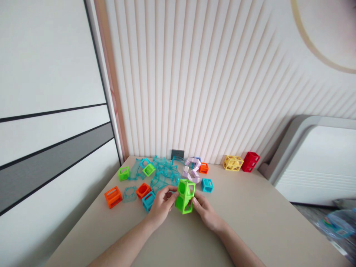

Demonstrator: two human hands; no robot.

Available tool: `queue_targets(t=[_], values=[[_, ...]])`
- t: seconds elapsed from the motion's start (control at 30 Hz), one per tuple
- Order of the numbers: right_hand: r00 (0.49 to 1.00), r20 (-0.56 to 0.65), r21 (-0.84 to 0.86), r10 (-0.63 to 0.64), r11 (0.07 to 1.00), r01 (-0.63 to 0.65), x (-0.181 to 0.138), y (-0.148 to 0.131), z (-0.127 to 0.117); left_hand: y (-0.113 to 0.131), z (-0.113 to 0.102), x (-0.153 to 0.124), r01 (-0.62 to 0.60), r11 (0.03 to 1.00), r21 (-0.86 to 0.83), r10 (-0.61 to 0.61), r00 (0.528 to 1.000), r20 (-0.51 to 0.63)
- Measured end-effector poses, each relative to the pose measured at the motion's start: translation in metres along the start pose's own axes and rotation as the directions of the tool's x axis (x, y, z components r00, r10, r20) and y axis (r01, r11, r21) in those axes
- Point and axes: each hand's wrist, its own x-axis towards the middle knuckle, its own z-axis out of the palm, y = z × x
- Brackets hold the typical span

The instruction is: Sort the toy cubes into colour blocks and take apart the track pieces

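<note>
Between my two hands stands a tall green block (185,196), an open-framed piece that looks like two cubes, one above the other. My left hand (162,203) grips its left side, thumb toward me. Thumb and fingers of my right hand (205,209) close on its lower right side. Just left of my left hand lies a blue cube block (148,201), with an orange cube block (143,190) behind it. Translucent teal track pieces (165,172) are heaped behind my hands. A curved lilac piece (191,170) rises right behind the green block.
An orange block (113,197) and a green cube (124,173) sit at the table's left. To the right are a blue cube (207,185), a yellow block (233,162) and a red block (250,162). A ribbed wall with a dark socket (177,154) backs the table (250,218).
</note>
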Motion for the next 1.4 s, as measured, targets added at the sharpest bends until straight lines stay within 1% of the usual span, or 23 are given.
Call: queue_targets(t=[0.1,0.17,0.27,0.33,0.47,0.57,0.7,0.83,0.93,1.0,1.03,1.07,1.1,1.13,1.17,1.2,1.23,1.27,1.3,1.4], values=[[0.997,-0.031,0.047,0.077,0.996,-0.075,0.000,0.004,-0.001,-0.001,0.002,0.001,0.015,0.999,-0.046,-0.014,1.000,0.017],[0.992,-0.029,0.136,0.123,0.984,-0.118,0.000,0.005,-0.001,-0.001,0.003,0.000,0.030,0.996,-0.086,-0.027,0.999,0.041],[0.985,0.011,0.269,0.170,0.949,-0.167,-0.001,0.001,0.002,0.001,0.005,-0.003,0.055,0.988,-0.144,-0.042,0.995,0.095],[0.983,0.025,0.305,0.182,0.935,-0.181,-0.002,-0.003,0.004,0.001,0.006,-0.005,0.071,0.982,-0.175,-0.048,0.990,0.134],[0.982,0.042,0.308,0.182,0.933,-0.186,-0.004,-0.007,0.003,0.001,0.004,-0.007,0.099,0.974,-0.202,-0.057,0.977,0.204],[0.986,0.045,0.319,0.160,0.933,-0.166,-0.003,-0.006,0.002,-0.001,0.004,-0.007,0.108,0.973,-0.203,-0.060,0.972,0.228],[0.990,-0.030,0.321,0.138,0.939,-0.121,0.001,-0.003,0.003,-0.001,0.004,-0.006,0.098,0.973,-0.207,-0.053,0.976,0.213],[0.980,-0.123,0.392,0.156,0.915,-0.096,0.002,0.005,0.002,0.001,0.008,-0.006,0.065,0.981,-0.181,-0.030,0.981,0.190],[0.971,-0.173,0.413,0.166,0.907,-0.081,0.002,0.014,-0.001,0.008,0.008,-0.006,-0.018,0.997,-0.075,0.030,0.988,0.155],[0.966,-0.198,0.427,0.167,0.902,-0.069,0.002,0.019,-0.003,0.019,0.001,-0.003,-0.121,0.991,0.051,0.116,0.989,0.091],[0.964,-0.203,0.437,0.171,0.897,-0.067,0.002,0.021,-0.004,0.028,-0.006,0.000,-0.170,0.980,0.103,0.166,0.985,0.053],[0.963,-0.207,0.447,0.175,0.892,-0.066,0.003,0.022,-0.005,0.037,-0.017,0.003,-0.257,0.932,0.256,0.270,0.963,-0.016],[0.962,-0.206,0.457,0.179,0.887,-0.067,0.003,0.022,-0.005,0.048,-0.030,0.008,-0.287,0.902,0.322,0.326,0.942,-0.073],[0.962,-0.203,0.466,0.184,0.882,-0.071,0.003,0.022,-0.005,0.060,-0.045,0.013,-0.298,0.884,0.361,0.361,0.925,-0.119],[0.962,-0.198,0.472,0.188,0.879,-0.075,0.004,0.021,-0.005,0.071,-0.063,0.019,-0.295,0.850,0.437,0.403,0.898,-0.179],[0.963,-0.193,0.474,0.191,0.877,-0.079,0.004,0.020,-0.005,0.082,-0.083,0.025,-0.220,0.720,0.658,0.462,0.859,-0.218],[0.963,-0.188,0.475,0.193,0.876,-0.083,0.003,0.018,-0.004,0.091,-0.104,0.031,-0.089,0.552,0.829,0.465,0.858,-0.217],[0.963,-0.184,0.475,0.195,0.876,-0.086,0.003,0.016,-0.003,0.098,-0.124,0.036,-0.029,0.497,0.867,0.440,0.870,-0.223],[0.964,-0.179,0.475,0.196,0.875,-0.089,0.003,0.013,-0.002,0.102,-0.144,0.040,0.009,0.467,0.884,0.417,0.880,-0.229],[0.965,-0.164,0.494,0.203,0.864,-0.098,0.002,0.008,0.002,0.105,-0.192,0.049,0.118,0.380,0.917,0.294,0.925,-0.241]])
